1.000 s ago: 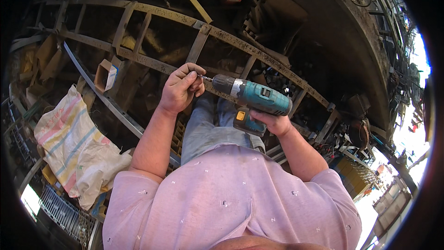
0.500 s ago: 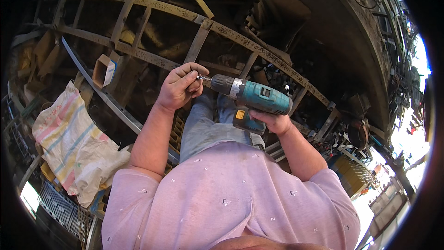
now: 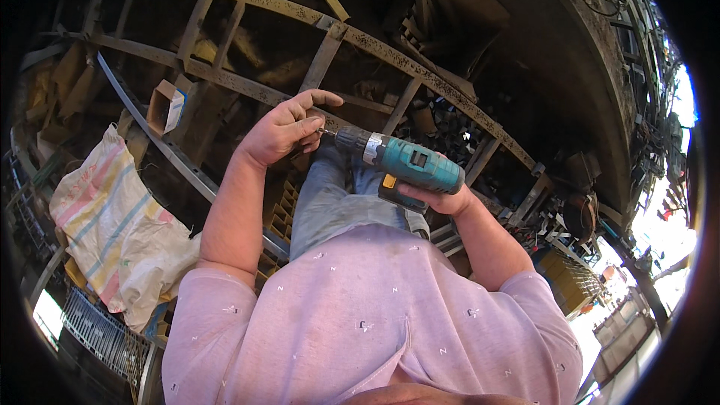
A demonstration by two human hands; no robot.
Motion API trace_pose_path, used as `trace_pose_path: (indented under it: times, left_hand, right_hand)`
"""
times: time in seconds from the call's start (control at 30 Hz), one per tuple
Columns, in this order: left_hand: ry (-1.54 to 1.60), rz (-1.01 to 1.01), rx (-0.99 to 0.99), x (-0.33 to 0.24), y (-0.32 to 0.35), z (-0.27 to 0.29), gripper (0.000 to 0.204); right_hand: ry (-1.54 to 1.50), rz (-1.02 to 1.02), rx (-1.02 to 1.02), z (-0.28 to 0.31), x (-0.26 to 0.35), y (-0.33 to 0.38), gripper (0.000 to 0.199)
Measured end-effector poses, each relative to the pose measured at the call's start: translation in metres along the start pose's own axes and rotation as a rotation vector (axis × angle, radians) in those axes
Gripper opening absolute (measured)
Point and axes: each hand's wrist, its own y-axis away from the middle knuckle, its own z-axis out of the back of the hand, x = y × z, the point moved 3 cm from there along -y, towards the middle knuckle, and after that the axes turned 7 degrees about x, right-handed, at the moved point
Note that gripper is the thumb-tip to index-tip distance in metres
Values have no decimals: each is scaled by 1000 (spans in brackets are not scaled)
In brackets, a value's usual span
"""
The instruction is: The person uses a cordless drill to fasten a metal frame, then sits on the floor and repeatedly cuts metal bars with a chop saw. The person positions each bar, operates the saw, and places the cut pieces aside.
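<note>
Cordless drill (image 3: 424,167), teal and black, right in the middle of the action, held level in front of the person's belly with its nose aimed to the left! The right hand (image 3: 452,200) has it firmly, fingers wrapped around the grip below the body, and the battery (image 3: 391,184) with its yellow patch shows just beside those fingers. Up front, the dark chuck (image 3: 351,138) carries a slim bit (image 3: 328,132), and what a close meeting at the tip: the left hand (image 3: 287,129) is right there, thumb up against the end of the bit, index finger stretched out above it, the others curled in behind. Whether that thumb and the curled fingers actually pinch the tip is too small to make out.

Below the drill come the blue-grey jeans (image 3: 319,206) and the pink patterned shirt (image 3: 337,285). Beyond the hands, a long metal frame (image 3: 379,51) with crossbars sweeps across the scene like a ladder. Over on the left, a striped white sack (image 3: 120,232) lies rumpled, a small open carton (image 3: 166,107) sits above it, and a curved metal strip (image 3: 180,165) runs between the sack and the left forearm. Lower left, a wire rack (image 3: 101,334) catches some light!
</note>
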Motion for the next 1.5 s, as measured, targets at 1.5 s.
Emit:
trace_pose_path:
  times: [1.5]
  left_hand:
    - [-1084, 462, -878, 188, -158, 182, 59]
  right_hand:
    - [231, -295, -407, 132, -151, -226, 33]
